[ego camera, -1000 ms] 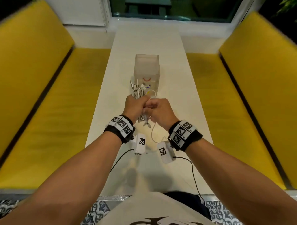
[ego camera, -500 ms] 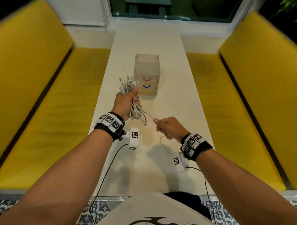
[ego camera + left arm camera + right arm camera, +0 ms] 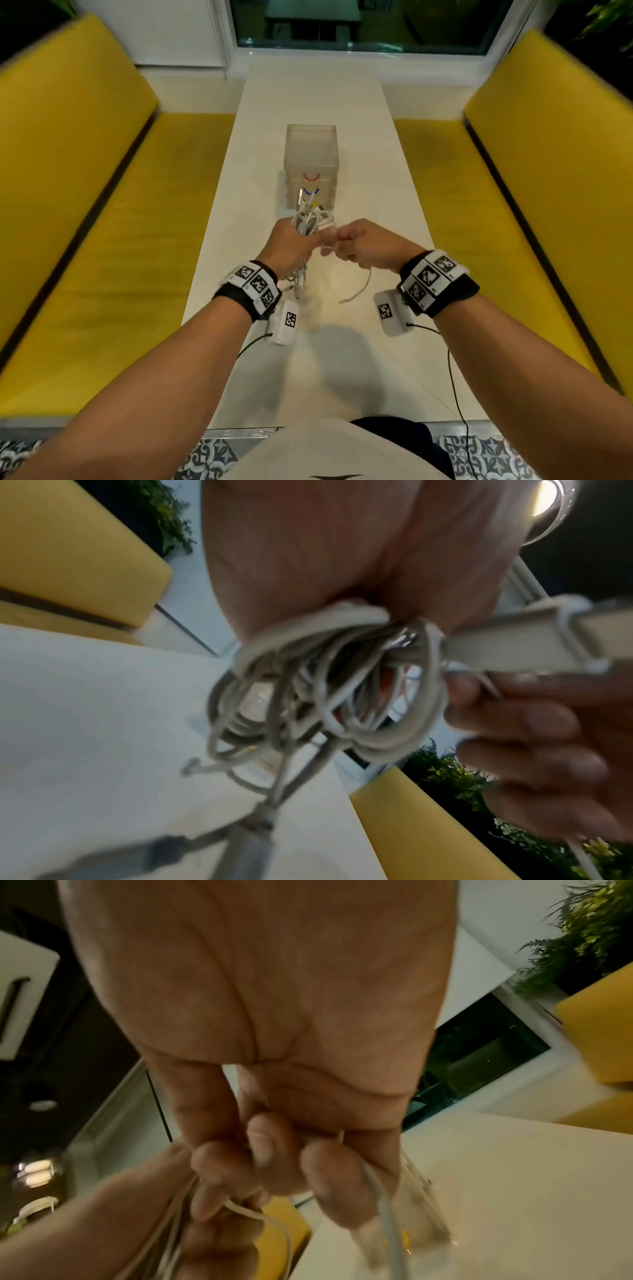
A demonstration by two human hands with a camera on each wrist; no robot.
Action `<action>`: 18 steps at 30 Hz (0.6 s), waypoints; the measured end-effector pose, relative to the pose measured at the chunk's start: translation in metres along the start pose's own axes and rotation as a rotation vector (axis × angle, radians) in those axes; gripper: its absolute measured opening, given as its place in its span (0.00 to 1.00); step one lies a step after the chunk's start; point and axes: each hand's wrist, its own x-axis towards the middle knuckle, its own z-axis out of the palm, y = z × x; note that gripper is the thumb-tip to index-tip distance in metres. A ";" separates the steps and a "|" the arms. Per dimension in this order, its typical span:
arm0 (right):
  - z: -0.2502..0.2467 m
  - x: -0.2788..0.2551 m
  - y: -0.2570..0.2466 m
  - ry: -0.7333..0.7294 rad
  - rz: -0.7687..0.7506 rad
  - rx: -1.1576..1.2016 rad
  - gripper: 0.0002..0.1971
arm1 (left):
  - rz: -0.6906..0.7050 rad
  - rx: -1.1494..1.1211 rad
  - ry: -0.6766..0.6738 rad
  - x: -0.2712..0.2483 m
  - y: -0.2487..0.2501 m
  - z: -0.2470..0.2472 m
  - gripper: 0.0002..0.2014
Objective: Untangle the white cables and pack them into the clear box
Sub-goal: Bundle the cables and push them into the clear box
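My left hand [image 3: 291, 245] grips a tangled bundle of white cables [image 3: 310, 222] above the white table [image 3: 376, 164]. Loops stick out above the fist and plug ends dangle below it. In the left wrist view the cable bundle [image 3: 329, 691] hangs in coils from the palm. My right hand [image 3: 359, 245] touches the left one, its fingers curled round one white cable strand [image 3: 359, 291] that trails down to the table. That strand [image 3: 383, 1210] runs between the curled fingers [image 3: 329, 1177] in the right wrist view. The clear box [image 3: 311, 150] stands just beyond both hands, with red and blue arcs on its front.
Yellow bench seats [image 3: 102, 240] run along both sides of the narrow table, with tall yellow backrests [image 3: 565, 154]. A window [image 3: 359, 24] closes off the far end. Black wires [image 3: 455, 394] run from the wrist cameras back toward my body.
Half a second ago my hands were apart with a strand stretched between them. They have come together again in front of the box, and the freed strand now hangs slack below my right hand.
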 end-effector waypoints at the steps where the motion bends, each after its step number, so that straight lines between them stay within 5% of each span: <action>1: -0.005 0.001 -0.006 -0.015 -0.006 0.005 0.10 | 0.016 -0.033 -0.045 -0.001 0.000 0.003 0.08; 6: -0.027 0.003 -0.018 -0.064 0.029 0.148 0.10 | 0.040 -0.093 -0.150 0.001 0.000 0.007 0.18; 10: -0.025 0.001 -0.014 -0.146 0.045 0.326 0.15 | -0.011 0.010 -0.021 0.003 -0.004 0.006 0.03; 18: -0.017 0.004 0.007 0.042 0.037 0.370 0.09 | -0.113 -0.090 0.202 0.013 -0.015 -0.009 0.14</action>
